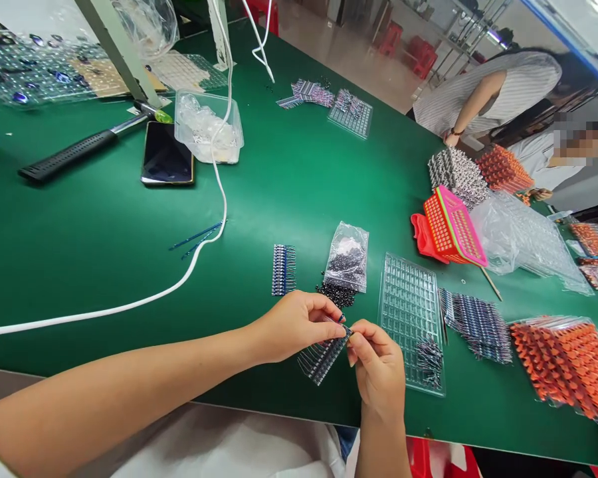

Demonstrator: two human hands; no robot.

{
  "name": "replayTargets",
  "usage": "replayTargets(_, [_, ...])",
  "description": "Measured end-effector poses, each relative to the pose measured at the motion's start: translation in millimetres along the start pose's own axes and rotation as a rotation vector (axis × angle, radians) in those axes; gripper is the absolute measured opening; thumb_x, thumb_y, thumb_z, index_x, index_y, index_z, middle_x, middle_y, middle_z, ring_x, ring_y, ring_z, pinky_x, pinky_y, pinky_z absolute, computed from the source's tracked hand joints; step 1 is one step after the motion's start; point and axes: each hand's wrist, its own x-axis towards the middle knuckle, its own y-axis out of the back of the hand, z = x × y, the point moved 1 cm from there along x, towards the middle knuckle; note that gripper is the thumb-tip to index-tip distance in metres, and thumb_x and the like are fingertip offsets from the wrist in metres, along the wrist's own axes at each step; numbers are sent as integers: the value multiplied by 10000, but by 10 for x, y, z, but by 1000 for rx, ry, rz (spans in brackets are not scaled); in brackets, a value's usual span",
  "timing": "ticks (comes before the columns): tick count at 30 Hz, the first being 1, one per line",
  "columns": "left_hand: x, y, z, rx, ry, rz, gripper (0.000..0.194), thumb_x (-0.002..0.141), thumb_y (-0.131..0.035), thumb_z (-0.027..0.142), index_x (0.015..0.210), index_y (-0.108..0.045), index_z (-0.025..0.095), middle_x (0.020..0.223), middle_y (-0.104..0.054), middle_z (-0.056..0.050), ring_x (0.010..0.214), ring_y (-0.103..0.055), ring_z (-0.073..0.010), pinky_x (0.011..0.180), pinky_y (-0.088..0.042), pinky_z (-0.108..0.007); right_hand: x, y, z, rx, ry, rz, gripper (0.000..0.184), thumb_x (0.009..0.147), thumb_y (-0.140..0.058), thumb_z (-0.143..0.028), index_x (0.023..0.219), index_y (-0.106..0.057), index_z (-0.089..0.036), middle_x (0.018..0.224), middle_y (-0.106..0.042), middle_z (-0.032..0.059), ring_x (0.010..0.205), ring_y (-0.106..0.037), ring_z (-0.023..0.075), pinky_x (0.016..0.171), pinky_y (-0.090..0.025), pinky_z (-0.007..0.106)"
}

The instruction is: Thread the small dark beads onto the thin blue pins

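Observation:
My left hand (303, 325) is closed, thumb and fingers pinching the upper end of a strip of small dark parts with thin wire legs (323, 362). Close beside it, my right hand (379, 362) pinches at the same end of the strip; any small piece between its fingertips is too tiny to make out. Just beyond the hands lies a heap of small black beads (339, 294), spilling by a clear plastic bag (347, 257) of more beads. Left of the bag rests another blue-and-white strip with wire legs (284, 270).
A clear compartment tray (408, 312) with loose wired pieces lies right of my hands, beside stacked strips (478, 325) and orange pieces (568, 365). Farther off are plastic baskets (453, 226), a white cable (179, 282), a phone (168, 153), a hammer (80, 149) and other people (483, 99).

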Motion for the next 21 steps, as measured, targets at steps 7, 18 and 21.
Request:
replayTargets(7, [8, 5, -2, -17, 22, 5, 144, 676, -765, 233, 759, -687, 145, 690, -690, 12, 678, -615, -133, 699, -488, -281, 14, -28, -16, 54, -59, 33, 144, 791, -772, -340, 830, -743, -204, 667, -587, -21, 517, -488, 64, 484, -391, 182])
replayTargets(18, [-32, 10, 38, 144, -54, 19, 132, 732, -711, 262, 746, -679, 135, 692, -646, 8, 671, -564, -124, 647, -437, -247, 4, -27, -18, 28, -52, 6, 118, 805, -763, -320, 831, -756, -204, 672, -596, -16, 527, -493, 68, 487, -391, 192])
replayTargets(21, [-37, 10, 37, 201, -84, 30, 137, 747, -696, 276, 743, -673, 141, 688, -632, 12, 659, -547, -121, 617, -422, -236, 3, -26, -21, 18, -50, -7, 115, 811, -759, -318, 828, -755, -205, 681, -601, -15, 530, -495, 69, 491, -390, 194])
